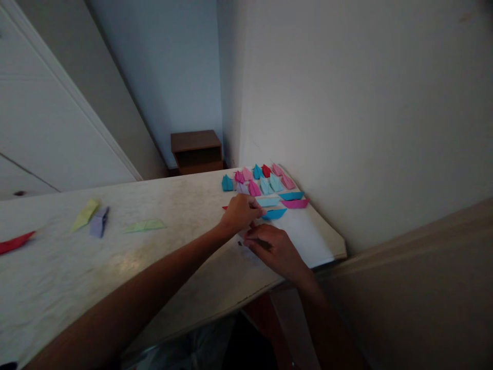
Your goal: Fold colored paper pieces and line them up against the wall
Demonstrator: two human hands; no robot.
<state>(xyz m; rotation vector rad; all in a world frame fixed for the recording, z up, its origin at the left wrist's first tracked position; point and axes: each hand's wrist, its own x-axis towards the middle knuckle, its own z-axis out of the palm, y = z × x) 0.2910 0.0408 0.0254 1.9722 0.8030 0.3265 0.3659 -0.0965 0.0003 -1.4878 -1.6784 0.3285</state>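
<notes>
Bare forearms (154, 280) reach over the bench (188, 205), left hand (239, 211) and right hand (275, 249) close together. Each grip is pinched narrow; whatever sits between the fingers is too hidden to tell. Just beyond lie a blue folded paper (274, 215), a pale-blue one (268, 202) and small colourful folded papers (254, 188) in rows.

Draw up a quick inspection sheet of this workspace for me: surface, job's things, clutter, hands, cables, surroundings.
Surface: pale, mottled table.
Job's things: blue folded paper beside the left hand; colorful folded papers grouped beyond.
Clutter: red, yellow, purple and pale green papers lie apart, toward the left.
Hands: left and right hand close together, fingers bent; anything held is unclear.
Cables: nothing seen.
Surroundings: brown open-fronted cabinet; pale wall at right.
</notes>
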